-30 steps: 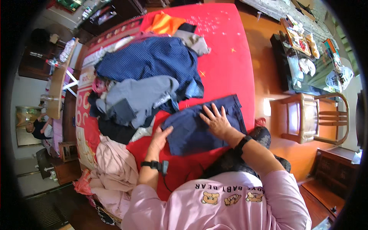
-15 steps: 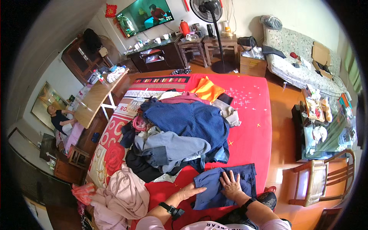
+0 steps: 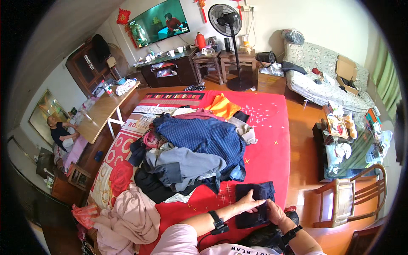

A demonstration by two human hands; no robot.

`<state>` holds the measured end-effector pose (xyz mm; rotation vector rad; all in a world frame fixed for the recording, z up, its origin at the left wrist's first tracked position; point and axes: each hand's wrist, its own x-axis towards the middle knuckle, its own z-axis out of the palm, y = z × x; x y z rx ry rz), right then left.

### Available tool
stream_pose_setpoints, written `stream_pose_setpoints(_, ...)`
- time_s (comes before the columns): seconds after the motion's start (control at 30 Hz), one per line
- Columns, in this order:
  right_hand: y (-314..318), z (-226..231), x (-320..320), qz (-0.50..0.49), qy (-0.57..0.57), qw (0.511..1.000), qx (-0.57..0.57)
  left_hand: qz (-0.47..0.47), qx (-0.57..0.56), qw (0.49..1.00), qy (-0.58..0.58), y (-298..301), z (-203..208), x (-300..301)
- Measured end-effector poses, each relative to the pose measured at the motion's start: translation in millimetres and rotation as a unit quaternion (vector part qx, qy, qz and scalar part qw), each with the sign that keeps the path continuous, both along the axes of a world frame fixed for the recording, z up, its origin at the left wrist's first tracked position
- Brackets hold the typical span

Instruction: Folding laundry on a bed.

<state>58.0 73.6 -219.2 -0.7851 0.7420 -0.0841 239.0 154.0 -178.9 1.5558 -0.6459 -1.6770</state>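
A dark navy garment [image 3: 250,219], folded into a compact rectangle, lies at the near right edge of the red bed; its exact kind is unclear. My left hand [image 3: 250,202] reaches across its top, with the fingers closed on the cloth near the fold. At its right side my right hand [image 3: 276,213] grips the edge, fingers partly hidden. Just beyond is a loose heap with a blue patterned shirt [image 3: 199,136] on top and a grey garment [image 3: 185,163] in front of it. Black cloth [image 3: 153,182] shows under the heap.
The bed's red cover [image 3: 272,148] extends right of the heap. A pale pink cloth [image 3: 127,216] is bunched at the near left. A wooden chair [image 3: 344,199] and a cluttered glass table [image 3: 357,157] stand to the right. Another person [image 3: 62,134] sits far left by a table.
The navy garment was spread wider under my hands and is now folded narrower. My left hand has moved right onto it; my right hand has gone from lying flat to gripping its right edge.
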Motion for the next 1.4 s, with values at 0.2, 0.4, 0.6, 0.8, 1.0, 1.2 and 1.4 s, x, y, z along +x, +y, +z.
stream_pose_setpoints(0.2,-6,-11,-26,-0.005,0.175,0.97,-0.171,-0.085,-0.191,0.937,-0.281,-16,-46,6)
stream_pose_setpoints(0.4,-1,-47,-21,0.05,0.213,0.898,-0.381,-0.018,-0.292,0.718,-0.631,-22,-49,41)
stream_pose_setpoints(0.6,0,-56,-25,0.055,0.162,0.872,-0.458,-0.122,-0.173,0.8,-0.561,-26,-78,65)
stream_pose_setpoints(0.8,6,-26,-22,0.01,0.147,0.828,-0.541,-0.152,-0.186,0.792,-0.561,-32,-66,71)
stream_pose_setpoints(1.0,6,-22,-22,0.008,0.212,0.804,-0.555,-0.228,-0.166,0.789,-0.546,-50,-63,81)
stream_pose_setpoints(1.2,9,7,-14,0.057,0.278,0.808,-0.517,-0.272,-0.166,0.79,-0.523,-54,-60,82)
stream_pose_setpoints(1.4,4,-19,-22,0.054,0.28,0.805,-0.52,-0.293,-0.128,0.841,-0.436,-54,-36,86)
